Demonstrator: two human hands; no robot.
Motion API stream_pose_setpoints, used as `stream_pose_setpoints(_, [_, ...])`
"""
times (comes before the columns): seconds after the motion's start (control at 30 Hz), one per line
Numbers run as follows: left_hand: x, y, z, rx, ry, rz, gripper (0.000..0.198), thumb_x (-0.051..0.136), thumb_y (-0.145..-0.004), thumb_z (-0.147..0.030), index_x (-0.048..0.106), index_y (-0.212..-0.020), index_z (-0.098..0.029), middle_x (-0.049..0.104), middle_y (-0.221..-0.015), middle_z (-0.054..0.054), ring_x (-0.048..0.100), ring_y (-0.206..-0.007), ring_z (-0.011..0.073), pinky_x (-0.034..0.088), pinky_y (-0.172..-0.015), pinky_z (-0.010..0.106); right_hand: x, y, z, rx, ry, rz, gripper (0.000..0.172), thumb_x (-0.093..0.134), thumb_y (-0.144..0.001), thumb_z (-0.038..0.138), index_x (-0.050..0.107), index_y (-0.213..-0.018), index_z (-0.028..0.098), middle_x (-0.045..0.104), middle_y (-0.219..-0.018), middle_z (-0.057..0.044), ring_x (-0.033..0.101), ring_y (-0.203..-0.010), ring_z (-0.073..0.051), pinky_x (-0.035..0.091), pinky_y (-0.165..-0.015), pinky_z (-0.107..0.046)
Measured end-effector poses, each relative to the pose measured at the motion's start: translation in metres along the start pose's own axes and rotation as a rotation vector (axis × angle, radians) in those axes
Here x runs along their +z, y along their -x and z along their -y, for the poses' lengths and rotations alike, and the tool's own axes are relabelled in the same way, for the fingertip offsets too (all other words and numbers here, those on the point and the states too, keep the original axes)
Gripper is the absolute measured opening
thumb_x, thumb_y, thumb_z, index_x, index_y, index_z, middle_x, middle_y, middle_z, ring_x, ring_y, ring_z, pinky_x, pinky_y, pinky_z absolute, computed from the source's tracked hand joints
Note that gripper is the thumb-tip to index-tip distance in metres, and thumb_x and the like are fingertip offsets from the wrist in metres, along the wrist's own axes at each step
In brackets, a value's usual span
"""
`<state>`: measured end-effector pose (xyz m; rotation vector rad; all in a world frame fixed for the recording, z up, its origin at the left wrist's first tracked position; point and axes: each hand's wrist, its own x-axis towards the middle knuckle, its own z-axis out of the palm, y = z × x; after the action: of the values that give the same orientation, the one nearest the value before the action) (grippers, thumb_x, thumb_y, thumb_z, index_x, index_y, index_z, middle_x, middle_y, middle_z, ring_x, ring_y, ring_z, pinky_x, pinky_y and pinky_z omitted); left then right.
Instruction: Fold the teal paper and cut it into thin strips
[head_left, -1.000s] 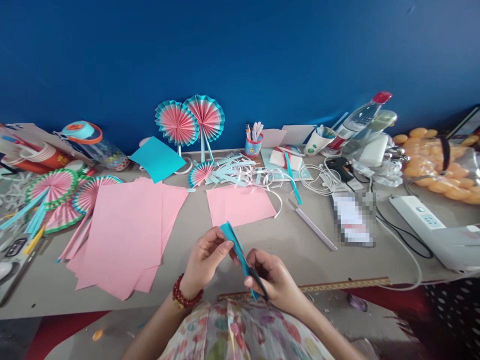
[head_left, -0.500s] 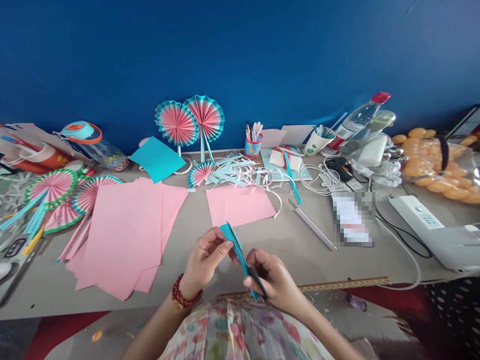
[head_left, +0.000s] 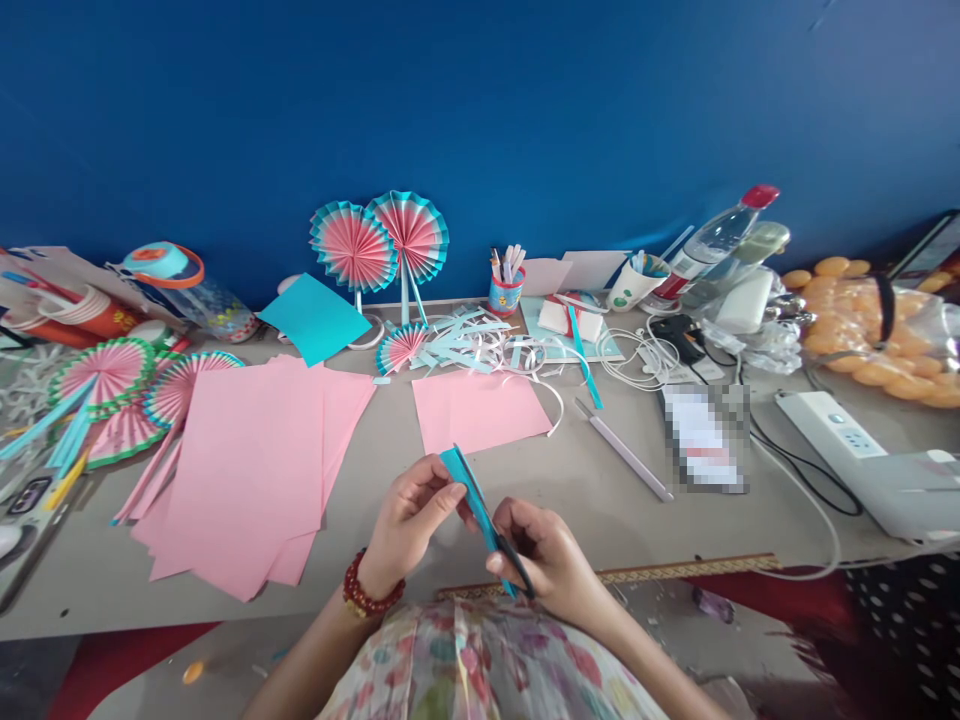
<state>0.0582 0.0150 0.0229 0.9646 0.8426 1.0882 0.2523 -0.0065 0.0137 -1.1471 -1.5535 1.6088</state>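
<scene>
My left hand [head_left: 416,515] pinches a narrow blue paper strip [head_left: 456,464] near its upper end, above the front of the table. In my right hand [head_left: 551,560] is a pair of scissors with black handles [head_left: 516,566], the fingers closed round them. The scissor blades lie along the strip, pointing up and away; whether they are apart is hard to see. Just beyond my hands lies a single pink paper sheet [head_left: 480,410]. A stack of pink paper [head_left: 247,460] spreads out to the left.
Finished pleated fans [head_left: 352,245] lean on the blue wall. Paper scraps [head_left: 472,340] heap below them, beside a blue sheet [head_left: 315,318]. A utility knife [head_left: 626,450], a phone [head_left: 705,440], a power strip [head_left: 832,425] and a bottle [head_left: 705,250] are on the right.
</scene>
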Motion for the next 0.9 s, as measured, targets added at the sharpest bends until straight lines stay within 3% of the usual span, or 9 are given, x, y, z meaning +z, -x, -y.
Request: stream_pose_setpoints(0.9, [-0.0008, 0.0011, 0.0021, 0.013, 0.020, 0.015, 0.016, 0.065, -0.094, -0.028, 0.057, -0.086, -0.016, 0.066, -0.070, -0.001, 0.067, -0.060, 0.0126, 0.050, -0.062, 0.022, 0.0009, 0.0007, -0.0002, -0.013, -0.071, -0.006, 0.053, 0.070, -0.077, 0.067, 0.047, -0.071, 0.020, 0.037, -0.055, 0.008, 0.030, -0.050, -0.008, 0.022, -0.048, -0.022])
